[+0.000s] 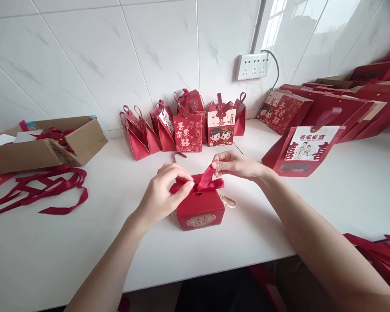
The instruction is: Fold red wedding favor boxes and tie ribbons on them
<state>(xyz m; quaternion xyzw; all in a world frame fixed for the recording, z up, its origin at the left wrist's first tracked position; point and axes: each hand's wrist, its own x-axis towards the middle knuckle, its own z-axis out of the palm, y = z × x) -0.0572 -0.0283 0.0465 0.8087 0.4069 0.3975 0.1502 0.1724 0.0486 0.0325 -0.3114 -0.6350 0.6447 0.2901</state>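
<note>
A small red gift box with a round gold emblem on its front stands on the white table before me. A dark red ribbon is tied in a bow on its top. My right hand pinches one ribbon end and holds it up above the knot. At the bow's left side is my left hand, thumb and forefinger brought together on the ribbon; the fingers partly hide that loop. Gold twisted cord shows at the right side of the box.
Loose red ribbons lie at the left beside an open cardboard box. Several finished red boxes stand along the tiled wall. A larger red bag and stacked red boxes are at the right, under a wall socket.
</note>
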